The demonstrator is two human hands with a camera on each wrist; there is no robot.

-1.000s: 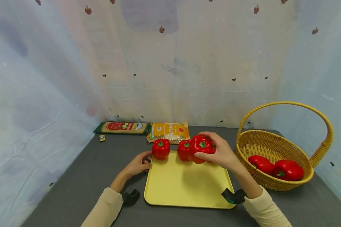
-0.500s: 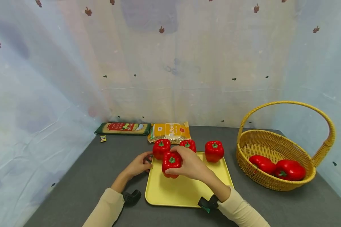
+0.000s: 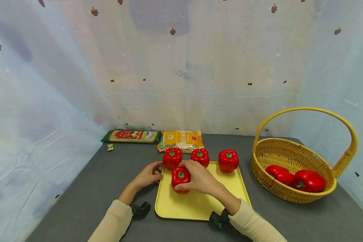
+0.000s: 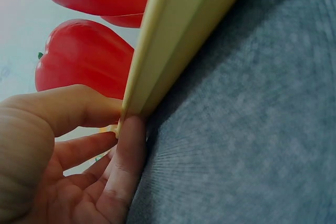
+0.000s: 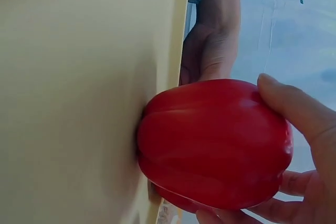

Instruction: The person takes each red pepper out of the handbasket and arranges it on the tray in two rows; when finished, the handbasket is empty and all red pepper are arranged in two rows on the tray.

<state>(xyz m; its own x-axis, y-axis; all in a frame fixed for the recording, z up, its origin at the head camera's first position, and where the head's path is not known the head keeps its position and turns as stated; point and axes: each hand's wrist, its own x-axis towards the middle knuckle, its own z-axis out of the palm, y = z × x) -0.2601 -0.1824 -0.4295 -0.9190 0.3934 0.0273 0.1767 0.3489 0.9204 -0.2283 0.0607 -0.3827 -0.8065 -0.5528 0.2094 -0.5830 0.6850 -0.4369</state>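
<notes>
My right hand [image 3: 199, 178] grips a red bell pepper [image 3: 180, 178] at the left part of the yellow tray [image 3: 196, 206]; in the right wrist view the pepper [image 5: 215, 142] meets the tray surface, thumb on one side and fingers on the other. Along the tray's back edge stand three more peppers, at the left [image 3: 172, 158], middle [image 3: 200, 157] and right [image 3: 228, 161]. My left hand [image 3: 147, 175] pinches the tray's left rim; in the left wrist view its thumb and fingers [image 4: 128, 153] close on the rim [image 4: 137, 66].
On the right stands a yellow wicker basket [image 3: 260, 174] with a tall handle and two red peppers [image 3: 309, 180] lying inside. Behind the tray lie an orange-yellow packet [image 3: 181, 139] and a green-and-red packet [image 3: 131, 135]. A small yellow wrapper [image 3: 110, 147] lies at the left.
The right hand has carried its pepper from the tray's back right to the left side and lowered it, uncovering the peppers at the back. The left hand has stayed on the rim.
</notes>
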